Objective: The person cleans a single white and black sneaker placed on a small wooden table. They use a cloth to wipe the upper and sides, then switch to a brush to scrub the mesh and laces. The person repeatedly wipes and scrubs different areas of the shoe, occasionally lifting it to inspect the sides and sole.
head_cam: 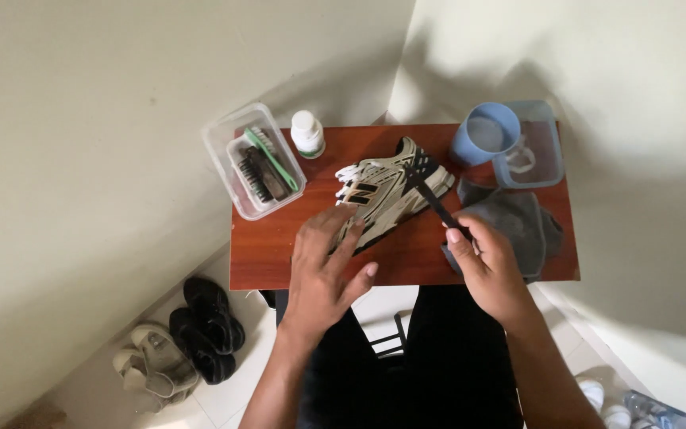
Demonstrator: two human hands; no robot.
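The red-brown wooden desk (279, 254) holds a beige and black running shoe (387, 195) in its middle; the left hand (327, 270) rests flat and open on the shoe; the right hand (490, 266) grips a thin black brush (430, 195); the shoe looks light and bendy, best held by its firm sole.

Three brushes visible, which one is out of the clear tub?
The black-handled brush in the right hand, its head on the sneaker. The green one and dark one lie in the clear tub.
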